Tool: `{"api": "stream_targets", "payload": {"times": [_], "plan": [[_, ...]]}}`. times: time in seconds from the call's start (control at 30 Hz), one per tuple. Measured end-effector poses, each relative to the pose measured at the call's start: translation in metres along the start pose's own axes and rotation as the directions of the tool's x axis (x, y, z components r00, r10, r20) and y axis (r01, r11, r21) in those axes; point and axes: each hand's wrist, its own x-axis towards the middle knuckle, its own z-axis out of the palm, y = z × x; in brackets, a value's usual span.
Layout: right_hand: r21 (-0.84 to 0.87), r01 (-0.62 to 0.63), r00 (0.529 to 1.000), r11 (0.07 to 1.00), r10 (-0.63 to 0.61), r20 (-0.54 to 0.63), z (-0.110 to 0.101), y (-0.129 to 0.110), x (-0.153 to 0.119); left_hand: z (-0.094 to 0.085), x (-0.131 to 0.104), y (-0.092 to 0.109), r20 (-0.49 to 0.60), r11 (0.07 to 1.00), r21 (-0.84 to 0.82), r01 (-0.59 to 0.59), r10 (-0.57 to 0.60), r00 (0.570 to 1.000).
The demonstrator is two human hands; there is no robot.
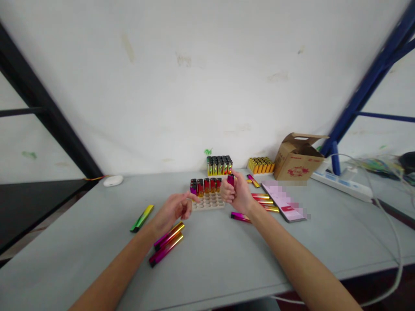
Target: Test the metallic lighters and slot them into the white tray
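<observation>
My right hand (238,192) is wrapped round an upright purple lighter (230,179), whose dark top shows above the fingers. To its left, my left hand (173,209) is over the table with the index finger stretched out and the other fingers partly curled. That fingertip is close to a purple lighter (193,189) standing at the tray's left corner; whether they touch I cannot tell. The pale tray (209,207) has round holes, with several red-orange lighters (206,185) upright in its back part. Two purple-gold lighters (167,249) lie beside my left wrist.
A green-yellow lighter (142,218) lies at left. Behind stand a filled lighter tray (219,165) and a yellow-lighter tray (261,165). On the right are loose lighters (264,201), a phone (282,201), an open cardboard box (296,162) and a power strip (343,185) with cables.
</observation>
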Motion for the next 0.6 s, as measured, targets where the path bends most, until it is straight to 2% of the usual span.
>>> {"api": "stream_targets", "payload": {"times": [0.13,0.37,0.6], "plan": [[-0.011,0.007,0.997,1.000,-0.008,-0.075,-0.001,0.004,0.003,0.002,-0.001,0.000,0.023,1.000,-0.008,-0.006,0.007,1.000],[0.026,0.022,0.982,0.999,-0.017,-0.188,0.010,0.004,0.003,0.003,0.000,-0.002,0.033,1.000,-0.023,-0.007,0.007,0.999],[0.047,0.041,0.963,0.998,-0.028,-0.268,0.012,0.005,0.004,0.004,0.000,-0.003,0.054,0.999,-0.048,-0.019,0.021,0.998]]}}
